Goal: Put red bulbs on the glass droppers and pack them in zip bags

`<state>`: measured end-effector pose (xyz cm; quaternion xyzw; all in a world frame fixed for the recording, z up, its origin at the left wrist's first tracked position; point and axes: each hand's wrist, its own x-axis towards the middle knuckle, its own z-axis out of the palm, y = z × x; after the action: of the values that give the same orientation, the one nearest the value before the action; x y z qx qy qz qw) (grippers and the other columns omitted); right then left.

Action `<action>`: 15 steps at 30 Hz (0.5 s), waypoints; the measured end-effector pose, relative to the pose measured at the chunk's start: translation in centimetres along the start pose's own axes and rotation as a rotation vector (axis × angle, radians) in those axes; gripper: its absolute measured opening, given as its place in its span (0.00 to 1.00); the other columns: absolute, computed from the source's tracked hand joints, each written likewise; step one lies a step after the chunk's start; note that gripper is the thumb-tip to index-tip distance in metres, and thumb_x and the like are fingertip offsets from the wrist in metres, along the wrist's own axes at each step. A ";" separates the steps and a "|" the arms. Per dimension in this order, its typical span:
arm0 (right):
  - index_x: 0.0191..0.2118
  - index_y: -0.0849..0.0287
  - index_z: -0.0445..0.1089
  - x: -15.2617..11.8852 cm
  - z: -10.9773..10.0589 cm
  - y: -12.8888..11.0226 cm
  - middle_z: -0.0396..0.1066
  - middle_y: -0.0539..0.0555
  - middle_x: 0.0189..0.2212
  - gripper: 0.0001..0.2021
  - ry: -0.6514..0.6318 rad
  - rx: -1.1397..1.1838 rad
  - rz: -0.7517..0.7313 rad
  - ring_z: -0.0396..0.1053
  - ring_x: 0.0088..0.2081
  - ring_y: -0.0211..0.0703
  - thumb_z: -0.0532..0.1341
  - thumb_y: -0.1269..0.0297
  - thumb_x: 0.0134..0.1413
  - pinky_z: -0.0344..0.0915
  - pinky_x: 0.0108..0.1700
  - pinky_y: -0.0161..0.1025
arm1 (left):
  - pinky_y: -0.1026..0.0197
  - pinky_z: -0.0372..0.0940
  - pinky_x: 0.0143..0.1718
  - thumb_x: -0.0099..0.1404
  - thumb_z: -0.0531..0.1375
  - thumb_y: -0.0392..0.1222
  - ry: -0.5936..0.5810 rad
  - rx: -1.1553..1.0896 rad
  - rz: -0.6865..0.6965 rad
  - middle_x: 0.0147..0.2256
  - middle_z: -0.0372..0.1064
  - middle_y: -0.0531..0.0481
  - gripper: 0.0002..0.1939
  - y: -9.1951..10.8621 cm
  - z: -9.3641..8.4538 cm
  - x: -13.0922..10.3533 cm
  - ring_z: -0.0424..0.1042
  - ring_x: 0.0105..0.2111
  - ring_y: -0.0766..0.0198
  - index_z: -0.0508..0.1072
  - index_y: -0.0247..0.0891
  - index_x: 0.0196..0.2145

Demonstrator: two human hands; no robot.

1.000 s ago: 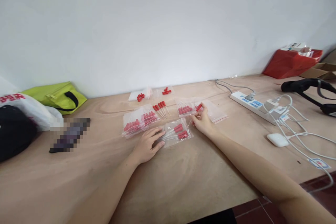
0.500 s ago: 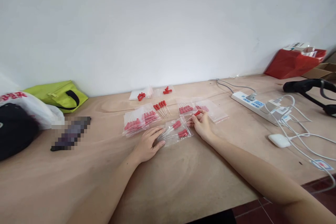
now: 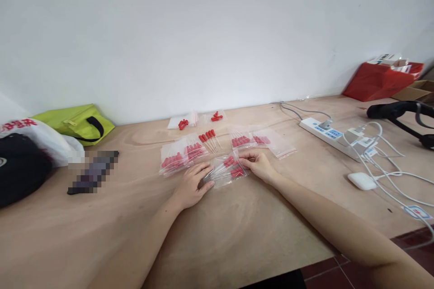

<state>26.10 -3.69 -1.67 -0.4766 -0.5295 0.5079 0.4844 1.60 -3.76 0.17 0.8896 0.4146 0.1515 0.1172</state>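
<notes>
A clear bag point(image 3: 222, 175) with several red-tipped droppers inside lies between my hands. My left hand point(image 3: 194, 185) is closed on the bag's left edge, thumb below and fingers above. At the bag's upper right edge, my right hand point(image 3: 258, 163) is closed with its fingertips on or just inside the plastic; a red tip is right by them. Filled bags point(image 3: 174, 159) overlap to the left, and others point(image 3: 241, 139) lie behind my right hand. Several loose droppers point(image 3: 209, 137) lie fanned out behind the bag.
Small bags with loose red caps point(image 3: 183, 123) lie near the wall. A white power strip point(image 3: 320, 133) with tangled cables and a white adapter point(image 3: 362, 181) is at the right. A green bag point(image 3: 73, 122) and black cap point(image 3: 22, 169) are at the left.
My right hand has moved slightly left and down to the bag. The red-tipped dropper it held over the edge now shows among the others in the bag.
</notes>
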 end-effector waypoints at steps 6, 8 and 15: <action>0.26 0.61 0.68 0.0 0.4 -0.5 0.71 0.51 0.22 0.16 -0.071 -0.031 0.011 0.66 0.23 0.36 0.55 0.51 0.46 0.62 0.26 0.35 | 0.50 0.53 0.53 0.62 0.52 0.46 0.015 -0.001 0.011 0.53 0.58 0.46 0.21 0.0 0.0 0.0 0.56 0.53 0.56 0.62 0.41 0.52; 0.27 0.62 0.67 0.0 0.4 -0.5 0.70 0.51 0.22 0.16 -0.051 -0.026 0.044 0.65 0.21 0.35 0.56 0.51 0.46 0.61 0.23 0.33 | 0.50 0.54 0.53 0.62 0.52 0.46 0.019 -0.002 0.013 0.53 0.58 0.46 0.20 0.0 -0.1 0.0 0.57 0.53 0.56 0.62 0.41 0.52; 0.35 0.61 0.61 0.9 0.0 -0.1 0.68 0.50 0.28 0.18 0.200 -0.137 0.099 0.63 0.21 0.31 0.65 0.63 0.35 0.58 0.19 0.29 | 0.51 0.54 0.53 0.61 0.52 0.46 0.014 -0.005 0.024 0.53 0.58 0.46 0.21 -0.1 -0.1 0.0 0.57 0.53 0.56 0.62 0.40 0.52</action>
<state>26.05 -2.80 -1.52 -0.5823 -0.4877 0.4440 0.4753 1.49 -3.73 0.24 0.8931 0.4044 0.1603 0.1148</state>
